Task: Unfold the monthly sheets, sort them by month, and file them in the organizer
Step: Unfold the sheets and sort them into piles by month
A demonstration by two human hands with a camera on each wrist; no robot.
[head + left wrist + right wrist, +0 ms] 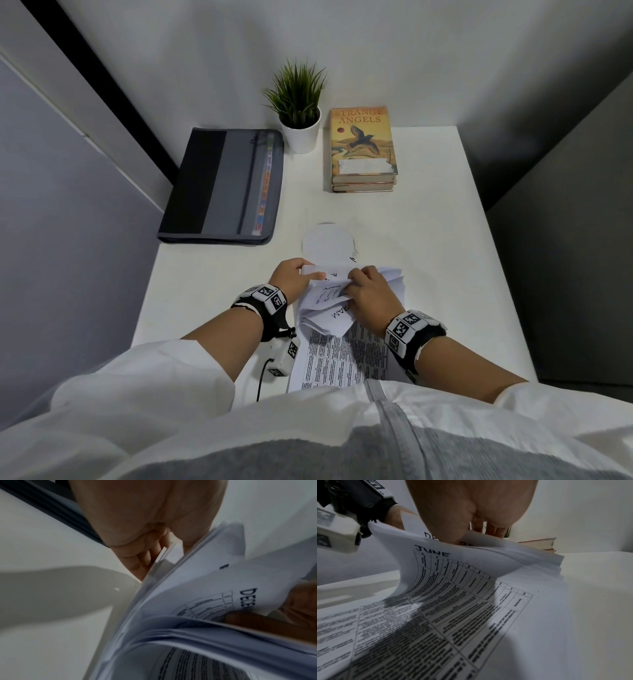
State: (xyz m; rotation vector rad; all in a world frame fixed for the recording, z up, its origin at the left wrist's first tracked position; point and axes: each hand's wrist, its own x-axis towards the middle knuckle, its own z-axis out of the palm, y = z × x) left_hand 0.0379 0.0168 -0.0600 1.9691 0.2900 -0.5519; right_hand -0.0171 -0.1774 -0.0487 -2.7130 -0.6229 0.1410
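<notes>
A loose pile of folded monthly sheets (342, 301) lies at the table's middle, on top of an unfolded sheet headed JUNE (471, 588) that lies flat towards the near edge (342, 359). My left hand (308, 270) grips the left end of the top folded sheet (329, 272), its fingers (154, 553) curled round the edge. My right hand (356, 277) pinches the same sheet at its right end, thumb (453, 536) on top. A sheet marked DECE (214, 588) shows beside it. The closed grey and black organizer (222, 185) with coloured tabs lies at the back left.
A potted plant (299, 113) stands at the back of the white table (462, 257). Two stacked books (363, 150) lie to its right. A round white paper piece (325, 243) lies just beyond the pile. Walls close in on both sides.
</notes>
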